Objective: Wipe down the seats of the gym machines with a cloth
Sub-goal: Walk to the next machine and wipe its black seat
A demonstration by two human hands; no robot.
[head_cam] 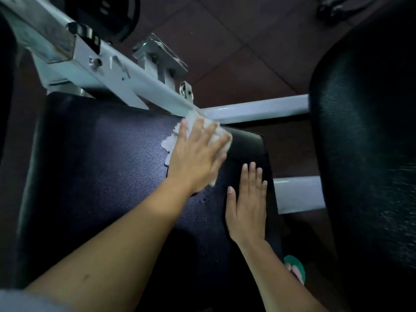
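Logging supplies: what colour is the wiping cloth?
White; the cloth lies pressed under the left hand on the seat. Head view.

The cloth [173, 140] is white, the seat [101, 165] grainy black, the frame [254, 108] pale bluish-white, the floor tiles [236, 52] reddish-brown.

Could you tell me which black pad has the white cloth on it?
The flat black vinyl seat at centre; the rounded black pad at right has none.

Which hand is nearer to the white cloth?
Left. The left hand presses flat on the cloth; the right hand lies flat on the seat to its right, off the cloth.
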